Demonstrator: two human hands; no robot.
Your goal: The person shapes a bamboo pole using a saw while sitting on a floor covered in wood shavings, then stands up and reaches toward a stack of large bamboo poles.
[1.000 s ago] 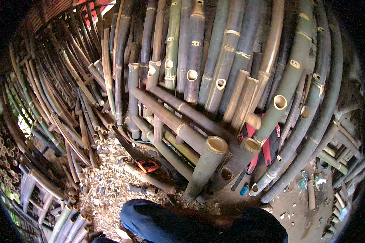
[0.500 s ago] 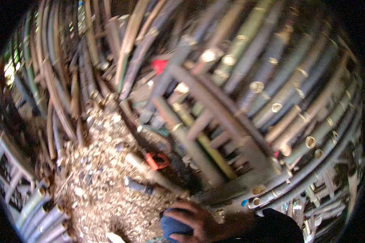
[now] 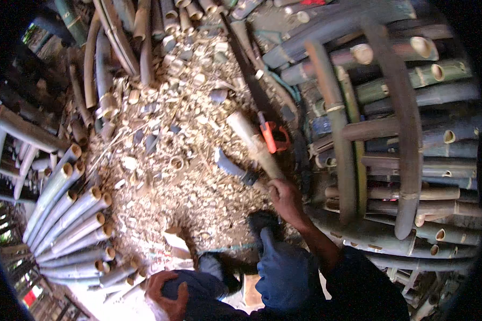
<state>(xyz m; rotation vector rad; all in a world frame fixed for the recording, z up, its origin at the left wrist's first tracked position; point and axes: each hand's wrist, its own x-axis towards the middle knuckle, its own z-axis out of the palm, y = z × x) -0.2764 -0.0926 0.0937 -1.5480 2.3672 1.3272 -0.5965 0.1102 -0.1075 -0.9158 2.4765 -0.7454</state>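
My right hand reaches out low over the chips, its fingers closed at the narrow end of a pale wooden club. A short knife with a bluish blade and a dark collar lies beside the club, its handle end running up to the same fingers. Just beyond the club rests a saw with an orange handle and a long dark blade. My left hand lies over my blue-trousered knee, fingers spread around it and holding nothing visible.
Wood chips cover the ground. Cut bamboo poles fan out at the left; more bamboo is stacked at the right beside a wooden frame. Poles also stand at the far left. A pale block lies near my left knee.
My right hand has left the blue-trousered knee and reached forward to the club's narrow end. The view has turned and tilted down, bringing my left hand and both legs into sight.
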